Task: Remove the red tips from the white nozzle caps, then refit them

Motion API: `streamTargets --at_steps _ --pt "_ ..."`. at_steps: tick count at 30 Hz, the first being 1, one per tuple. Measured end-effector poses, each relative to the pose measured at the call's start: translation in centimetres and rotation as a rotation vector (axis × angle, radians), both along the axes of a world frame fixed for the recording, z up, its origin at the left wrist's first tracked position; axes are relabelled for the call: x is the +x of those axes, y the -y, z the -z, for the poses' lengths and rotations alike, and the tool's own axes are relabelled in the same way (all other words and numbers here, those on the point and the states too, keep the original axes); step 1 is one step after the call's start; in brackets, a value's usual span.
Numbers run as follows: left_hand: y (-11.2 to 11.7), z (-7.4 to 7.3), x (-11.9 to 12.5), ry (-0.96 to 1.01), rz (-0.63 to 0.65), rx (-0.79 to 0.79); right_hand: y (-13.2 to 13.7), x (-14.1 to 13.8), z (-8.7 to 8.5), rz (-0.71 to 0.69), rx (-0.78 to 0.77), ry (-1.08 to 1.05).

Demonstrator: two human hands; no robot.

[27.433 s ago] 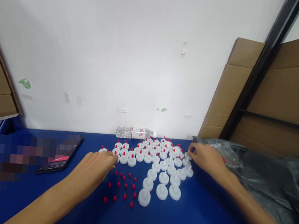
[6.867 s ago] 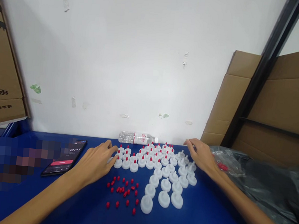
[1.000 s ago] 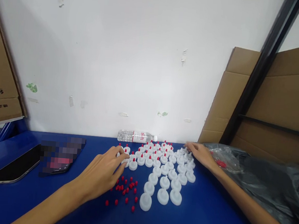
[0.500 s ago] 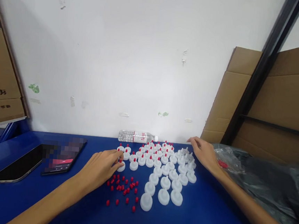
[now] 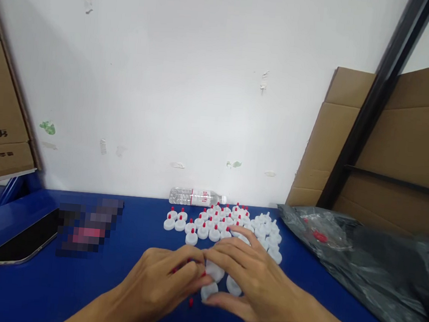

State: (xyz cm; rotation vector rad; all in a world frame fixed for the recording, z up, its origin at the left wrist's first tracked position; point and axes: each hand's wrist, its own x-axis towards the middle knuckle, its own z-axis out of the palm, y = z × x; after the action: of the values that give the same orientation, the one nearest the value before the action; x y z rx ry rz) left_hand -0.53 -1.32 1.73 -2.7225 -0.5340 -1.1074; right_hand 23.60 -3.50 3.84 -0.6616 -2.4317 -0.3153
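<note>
My left hand (image 5: 169,285) is closed in a pinch at the front of the group, with a small red cap (image 5: 203,274) showing by its fingertips. Facing it, my right hand (image 5: 251,277) curves round a white nozzle lid (image 5: 209,292), its thumb along the lid's near edge. The fingertips of both hands nearly meet; the exact contact is partly hidden. Another white lid (image 5: 214,271) shows between the fingers. One loose red cap (image 5: 191,303) lies below my left hand, which covers most of the others. Behind stand several white lids with red tips (image 5: 214,232).
A clear bottle (image 5: 196,197) lies along the wall. Uncapped white lids (image 5: 273,256) stand beyond my right hand. A phone (image 5: 22,239) and a blurred device (image 5: 90,228) lie at left. Dark plastic sheeting (image 5: 362,274) with a clear bag (image 5: 328,233) covers the right side.
My left hand has moved right and nearer, from the left-hand lids to the front ones. My right hand has come left and down from the far right edge to meet it.
</note>
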Motion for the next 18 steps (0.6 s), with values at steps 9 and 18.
streamTargets --at_steps 9,18 --pt "0.7 -0.1 1.0 -0.198 -0.134 -0.094 0.1 -0.4 0.5 -0.006 0.028 -0.036" --pt "0.2 -2.4 -0.4 -0.188 -0.238 -0.329 -4.1 6.1 -0.4 0.39 0.111 -0.227"
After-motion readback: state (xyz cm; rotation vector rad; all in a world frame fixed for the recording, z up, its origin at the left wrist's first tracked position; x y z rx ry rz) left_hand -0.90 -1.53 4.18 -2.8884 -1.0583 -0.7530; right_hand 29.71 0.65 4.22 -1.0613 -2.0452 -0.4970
